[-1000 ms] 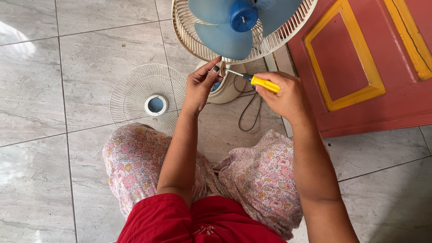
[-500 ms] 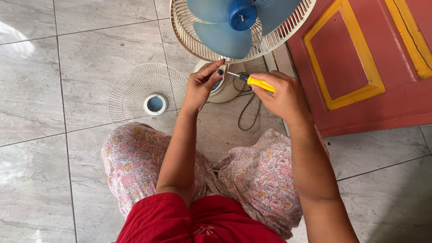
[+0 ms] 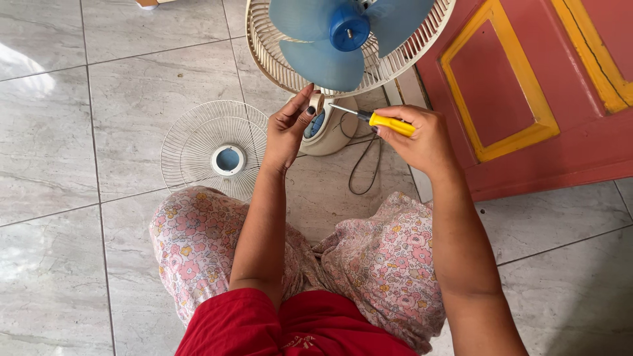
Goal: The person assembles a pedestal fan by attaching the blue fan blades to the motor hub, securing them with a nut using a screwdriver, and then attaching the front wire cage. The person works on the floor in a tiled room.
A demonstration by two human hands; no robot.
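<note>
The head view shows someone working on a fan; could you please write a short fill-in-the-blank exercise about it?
1. The right hand holds a screwdriver with a ____ handle.
2. The fan blades are ____ in colour.
3. The detached wire grille lies on the tiled ____.
4. The left hand pinches a small part below the fan's ____ guard.

Missing words: yellow; blue; floor; rear

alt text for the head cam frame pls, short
A seated person's right hand holds a yellow-handled screwdriver, its tip by a small clip at the bottom rim of a fan's rear grille, which the left hand steadies. Blue blades are exposed; the detached front grille lies on the tiled floor.
</note>
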